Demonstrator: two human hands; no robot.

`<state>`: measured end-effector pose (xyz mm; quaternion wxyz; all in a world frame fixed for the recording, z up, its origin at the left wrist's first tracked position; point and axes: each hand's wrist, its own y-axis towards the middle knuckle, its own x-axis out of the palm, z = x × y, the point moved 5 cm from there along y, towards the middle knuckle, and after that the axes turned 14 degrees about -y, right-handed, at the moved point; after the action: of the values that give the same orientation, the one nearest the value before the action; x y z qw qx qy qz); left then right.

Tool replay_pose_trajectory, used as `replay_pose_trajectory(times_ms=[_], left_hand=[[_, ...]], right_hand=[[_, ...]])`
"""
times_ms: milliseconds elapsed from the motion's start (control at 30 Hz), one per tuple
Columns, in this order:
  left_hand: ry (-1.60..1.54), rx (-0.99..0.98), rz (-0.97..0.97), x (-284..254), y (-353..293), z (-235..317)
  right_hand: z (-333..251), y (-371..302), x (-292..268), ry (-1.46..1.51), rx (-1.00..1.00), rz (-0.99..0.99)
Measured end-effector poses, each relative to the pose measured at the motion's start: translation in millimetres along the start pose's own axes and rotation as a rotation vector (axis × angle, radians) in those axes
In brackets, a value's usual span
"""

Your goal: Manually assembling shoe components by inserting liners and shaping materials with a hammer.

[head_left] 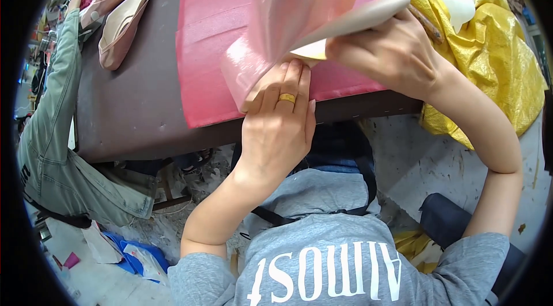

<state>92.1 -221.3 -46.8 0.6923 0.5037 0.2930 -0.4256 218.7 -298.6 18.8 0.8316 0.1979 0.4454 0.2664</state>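
A glossy pink sheet [299,1], like leather with a pale underside, curls up above a dark pink mat [213,52]. My left hand [276,110], with a gold ring on one finger, lies with straight fingers on the sheet's lower part at the mat's near edge. Lifted to the right, my right hand [397,55] is closed on the sheet's raised pale end. Its fingertips are partly hidden behind the sheet. A small whitish-yellow patch shows under the fold between the hands.
The mat lies on a brown table [127,110]. A wooden stick [427,18] and a crumpled yellow cloth [478,70] with white pieces are at the right. At the left are a pink shoe upper [124,29] and another person's green sleeve [57,87]. Scraps litter the floor.
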Motion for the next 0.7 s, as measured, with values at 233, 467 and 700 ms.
replay_pose_trajectory(times_ms=[233, 467, 700], left_hand=[[0.082, 0.007, 0.048, 1.7, 1.9, 6.1], [0.056, -0.168, -0.08, 9.5, 22.9, 14.0], [-0.095, -0.035, -0.04, 38.6, 19.4, 32.8]], right_hand=[[-3.2, -8.2, 13.4, -0.131, 0.2, -0.174], [-6.2, -9.9, 23.2, -0.131, 0.229, -0.261], [22.1, -5.3, -9.8, 0.466, 0.442, -0.545]])
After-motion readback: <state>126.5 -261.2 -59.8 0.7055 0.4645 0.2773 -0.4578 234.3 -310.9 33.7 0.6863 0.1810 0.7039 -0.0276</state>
